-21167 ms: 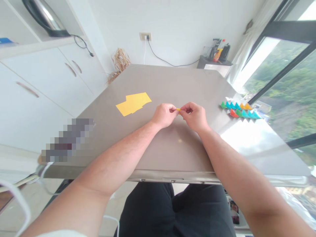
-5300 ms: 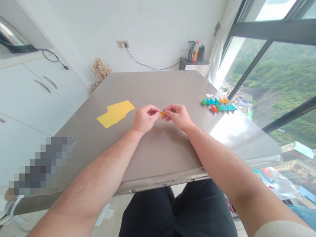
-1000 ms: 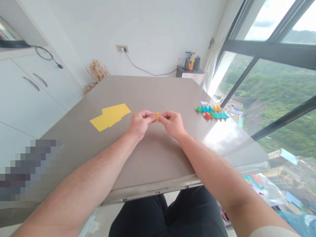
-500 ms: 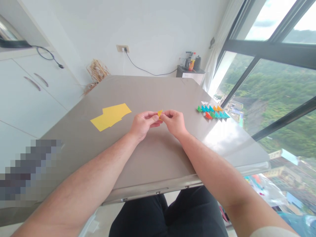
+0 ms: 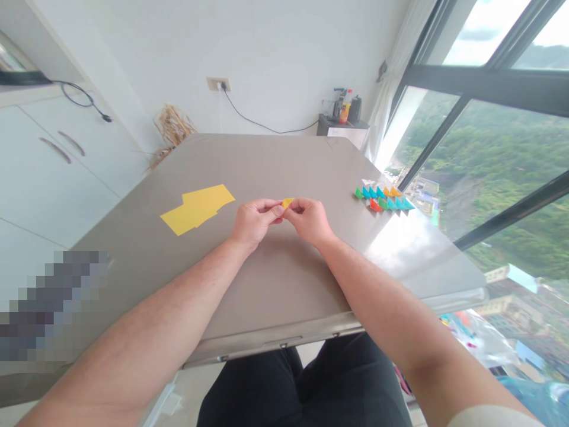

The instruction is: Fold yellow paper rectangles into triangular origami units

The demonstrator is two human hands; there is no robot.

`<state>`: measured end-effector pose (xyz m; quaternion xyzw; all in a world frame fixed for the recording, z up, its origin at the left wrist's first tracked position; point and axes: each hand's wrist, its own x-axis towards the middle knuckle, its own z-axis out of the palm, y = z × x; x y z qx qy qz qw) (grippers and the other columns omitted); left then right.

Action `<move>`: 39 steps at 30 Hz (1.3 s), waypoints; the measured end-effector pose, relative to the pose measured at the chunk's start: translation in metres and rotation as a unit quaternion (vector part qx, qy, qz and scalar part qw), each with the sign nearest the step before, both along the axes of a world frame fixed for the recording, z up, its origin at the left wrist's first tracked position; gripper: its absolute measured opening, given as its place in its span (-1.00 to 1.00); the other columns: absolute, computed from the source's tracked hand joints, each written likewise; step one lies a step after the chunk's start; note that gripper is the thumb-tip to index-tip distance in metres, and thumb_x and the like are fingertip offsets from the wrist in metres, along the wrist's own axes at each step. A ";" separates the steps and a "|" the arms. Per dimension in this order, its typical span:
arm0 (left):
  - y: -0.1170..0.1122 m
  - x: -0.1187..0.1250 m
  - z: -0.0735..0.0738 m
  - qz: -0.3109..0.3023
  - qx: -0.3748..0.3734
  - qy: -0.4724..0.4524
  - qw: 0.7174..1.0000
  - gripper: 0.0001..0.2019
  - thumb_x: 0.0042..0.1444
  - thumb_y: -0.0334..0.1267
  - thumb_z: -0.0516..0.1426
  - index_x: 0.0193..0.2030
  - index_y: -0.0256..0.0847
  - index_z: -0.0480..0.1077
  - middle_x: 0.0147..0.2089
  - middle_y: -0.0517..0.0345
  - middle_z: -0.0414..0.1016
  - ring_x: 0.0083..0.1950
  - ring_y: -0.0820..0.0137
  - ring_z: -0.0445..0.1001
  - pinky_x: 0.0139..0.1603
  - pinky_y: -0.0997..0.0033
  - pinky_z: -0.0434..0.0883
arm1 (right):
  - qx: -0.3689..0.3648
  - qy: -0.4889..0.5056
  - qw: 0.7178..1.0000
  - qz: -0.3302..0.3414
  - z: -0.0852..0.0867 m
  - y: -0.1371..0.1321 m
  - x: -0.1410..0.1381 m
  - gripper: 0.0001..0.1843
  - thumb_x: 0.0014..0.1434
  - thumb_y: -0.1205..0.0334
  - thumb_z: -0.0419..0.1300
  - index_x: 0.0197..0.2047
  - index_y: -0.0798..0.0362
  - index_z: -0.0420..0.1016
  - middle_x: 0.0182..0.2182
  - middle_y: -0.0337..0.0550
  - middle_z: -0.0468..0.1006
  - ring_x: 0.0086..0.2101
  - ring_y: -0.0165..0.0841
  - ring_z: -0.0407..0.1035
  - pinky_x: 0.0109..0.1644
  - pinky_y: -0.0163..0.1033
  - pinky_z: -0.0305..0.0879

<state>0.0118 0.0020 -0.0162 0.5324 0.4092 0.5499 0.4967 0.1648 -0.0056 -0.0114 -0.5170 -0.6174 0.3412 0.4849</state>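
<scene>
A left hand [image 5: 251,224] and right hand [image 5: 311,220] pinched a small yellow paper [image 5: 288,203] between them; uneven tugging risked tearing it.

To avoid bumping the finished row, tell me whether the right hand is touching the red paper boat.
Apart. The head view shows a stretch of grey tabletop between the right hand and the red paper boat.

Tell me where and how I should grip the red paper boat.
Best guess: a light thumb-and-finger pinch on the left end of the red paper boat, coming from the left. That end tapers and lies outermost in the near row, while a green paper boat sits close on its right. The right hand is nearer, though it is pinching the yellow folded paper.
</scene>
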 end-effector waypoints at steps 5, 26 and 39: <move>0.000 0.000 0.001 -0.016 0.004 -0.011 1.000 -0.57 -0.12 0.02 0.46 -0.16 -0.21 0.67 -0.13 -0.03 0.69 -0.12 0.23 0.61 -0.03 0.15 0.58 | 0.007 0.004 1.000 -0.011 0.004 -0.003 -0.001 -0.80 0.05 0.12 0.23 -0.50 0.05 0.45 -0.57 -0.32 0.39 -0.49 -0.45 0.18 -0.38 -0.28 0.12; -0.004 0.001 0.004 0.032 0.045 0.076 0.996 -0.73 -0.04 -0.02 0.38 -0.49 -0.18 0.56 -0.52 0.11 0.57 -0.43 0.33 0.53 -0.28 0.31 0.45 | 0.016 0.035 0.999 0.009 0.010 -0.006 0.000 -0.80 0.03 0.13 0.19 -0.53 0.03 0.33 -0.58 -0.32 0.32 -0.51 -0.47 0.11 -0.43 -0.29 0.07; -0.003 0.000 0.005 -0.021 -0.017 0.006 1.000 -0.64 -0.08 0.04 0.41 -0.35 -0.25 0.61 -0.33 0.00 0.65 -0.32 0.30 0.59 -0.22 0.25 0.53 | 0.002 0.039 0.999 0.008 0.010 -0.004 0.004 -0.79 -0.02 0.11 0.25 -0.53 0.05 0.40 -0.56 -0.31 0.38 -0.51 -0.48 0.14 -0.44 -0.30 0.07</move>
